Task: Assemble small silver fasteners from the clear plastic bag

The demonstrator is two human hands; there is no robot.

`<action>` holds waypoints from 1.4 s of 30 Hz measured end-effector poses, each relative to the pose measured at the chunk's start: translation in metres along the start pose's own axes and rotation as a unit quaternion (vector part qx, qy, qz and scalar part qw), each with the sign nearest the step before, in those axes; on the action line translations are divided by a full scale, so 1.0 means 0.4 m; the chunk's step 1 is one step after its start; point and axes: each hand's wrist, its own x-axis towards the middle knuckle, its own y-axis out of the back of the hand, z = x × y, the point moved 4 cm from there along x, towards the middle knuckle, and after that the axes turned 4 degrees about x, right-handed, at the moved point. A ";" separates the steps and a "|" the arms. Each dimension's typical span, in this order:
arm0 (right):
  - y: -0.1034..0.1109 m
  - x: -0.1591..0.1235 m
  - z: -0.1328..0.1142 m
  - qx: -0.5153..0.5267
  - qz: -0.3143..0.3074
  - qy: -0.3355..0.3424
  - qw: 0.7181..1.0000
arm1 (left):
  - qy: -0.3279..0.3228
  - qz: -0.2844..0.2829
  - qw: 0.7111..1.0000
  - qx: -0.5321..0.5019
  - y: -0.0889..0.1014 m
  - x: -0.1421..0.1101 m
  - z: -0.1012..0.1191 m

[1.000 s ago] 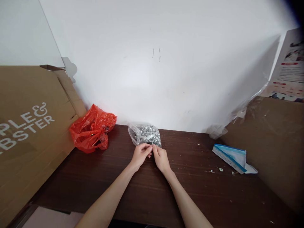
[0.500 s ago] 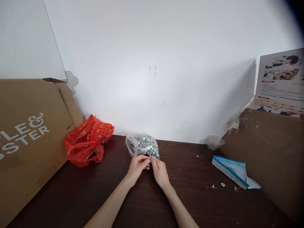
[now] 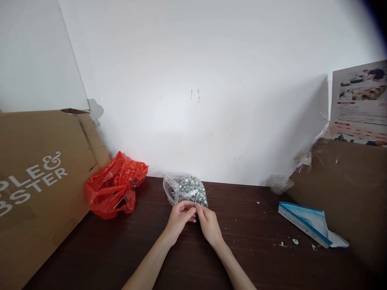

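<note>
My left hand (image 3: 180, 219) and my right hand (image 3: 209, 225) meet at the near edge of a clear plastic bag (image 3: 171, 189). The bag lies against the wall and is full of small shiny metal parts (image 3: 192, 187), some with round heads; their exact kind is too small to tell. Both hands are closed, thumb and fingers pinched around a tiny metal piece (image 3: 195, 205). Fingertips hide most of that piece. The fingers of the left hand curl beneath it, while the right hand grips it from the other side.
A large cardboard box (image 3: 36, 169) and a red plastic bag (image 3: 117, 185) stand at the left. To the right are a blue-and-white packet (image 3: 305, 221), white scraps (image 3: 295, 241), crumpled clear plastic (image 3: 280, 183) and another brown box (image 3: 338, 181). The white wall (image 3: 211, 80) closes off the back.
The whole scene has shifted slightly down and to the right in view. Both hands remain pinched together on the tiny metal piece in front of the clear bag.
</note>
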 end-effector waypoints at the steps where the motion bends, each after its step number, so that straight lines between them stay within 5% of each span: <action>1: 0.000 0.000 0.000 0.001 0.000 -0.001 1.000 | 0.004 -0.005 1.000 0.007 -0.001 0.000 -0.002; 42: -0.007 0.002 0.016 0.048 -0.050 -0.038 0.997 | 0.017 -0.025 0.999 0.024 -0.005 0.009 -0.008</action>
